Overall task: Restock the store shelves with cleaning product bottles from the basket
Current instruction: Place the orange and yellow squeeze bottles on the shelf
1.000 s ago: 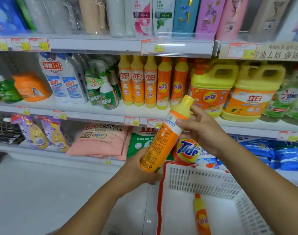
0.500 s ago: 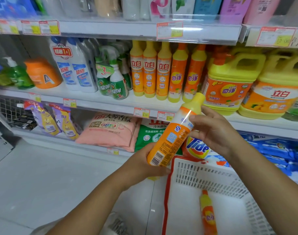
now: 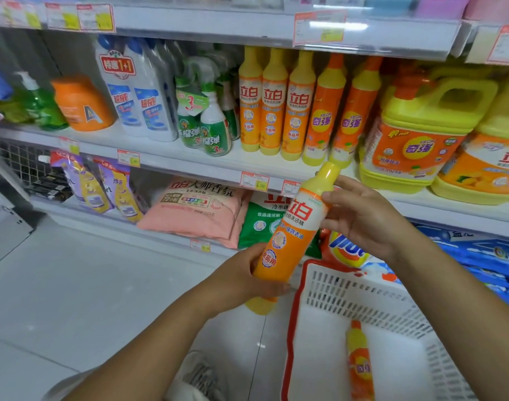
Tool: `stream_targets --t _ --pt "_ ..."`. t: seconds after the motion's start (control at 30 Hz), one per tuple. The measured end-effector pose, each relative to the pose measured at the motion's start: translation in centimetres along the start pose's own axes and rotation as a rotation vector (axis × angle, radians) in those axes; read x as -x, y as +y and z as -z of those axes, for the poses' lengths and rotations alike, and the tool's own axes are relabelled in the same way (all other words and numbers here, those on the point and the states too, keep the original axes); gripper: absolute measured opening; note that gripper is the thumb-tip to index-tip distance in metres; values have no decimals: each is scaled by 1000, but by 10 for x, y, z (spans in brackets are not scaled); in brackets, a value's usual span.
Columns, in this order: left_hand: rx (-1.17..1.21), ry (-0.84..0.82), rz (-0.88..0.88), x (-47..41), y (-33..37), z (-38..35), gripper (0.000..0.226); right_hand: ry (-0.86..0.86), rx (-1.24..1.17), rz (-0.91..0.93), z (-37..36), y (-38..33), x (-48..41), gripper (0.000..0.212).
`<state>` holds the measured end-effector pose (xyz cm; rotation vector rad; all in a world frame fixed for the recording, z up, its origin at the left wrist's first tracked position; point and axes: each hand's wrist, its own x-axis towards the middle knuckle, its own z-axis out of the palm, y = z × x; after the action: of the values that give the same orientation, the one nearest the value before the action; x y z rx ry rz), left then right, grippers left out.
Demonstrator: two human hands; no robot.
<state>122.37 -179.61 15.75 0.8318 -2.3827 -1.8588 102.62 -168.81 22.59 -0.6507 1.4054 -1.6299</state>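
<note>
Beside the basket, a bottle is held tilted in 2 hands, cap toward the shelf. The left hand wraps its lower body to carry the weight, while the right hand curls round the upper part, label facing up, probably so the brand can be read. That label matches the 3 twins at the left of the orange row, so its place is likely beside them; 1 spare lies flat in the basket.
</note>
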Motion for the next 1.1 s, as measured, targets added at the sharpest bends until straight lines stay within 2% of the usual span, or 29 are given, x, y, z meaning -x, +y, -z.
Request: stream_targets --t 0.03,0.17,0.27,0.4,0.47,0.57,0.83,0.93,1.1 --pt "-31 23 5 -4 -4 0 50 -11 35 -24 -2 1 -4 30" --pt "-115 116 -11 -31 -31 3 68 2 424 -84 -10 3 -28 37" --pt "-126 118 -14 -56 -63 11 69 53 505 -111 -17 22 -48 38" --pt "-117 134 59 -87 -118 16 62 71 744 -113 -26 83 -77 46" --pt "-130 146 110 -99 -147 16 60 19 927 -102 -25 121 -91 52" --pt "-203 163 204 -106 -184 21 63 -52 1072 -183 -18 175 -106 50" --pt "-339 205 340 -95 -234 45 53 -129 1144 -351 1 260 -131 45" --pt "-365 204 362 -91 -243 47 53 -120 1166 -363 2 268 -140 46" --pt "-400 202 363 -91 -235 50 53 -204 1283 -421 2 261 -151 49"
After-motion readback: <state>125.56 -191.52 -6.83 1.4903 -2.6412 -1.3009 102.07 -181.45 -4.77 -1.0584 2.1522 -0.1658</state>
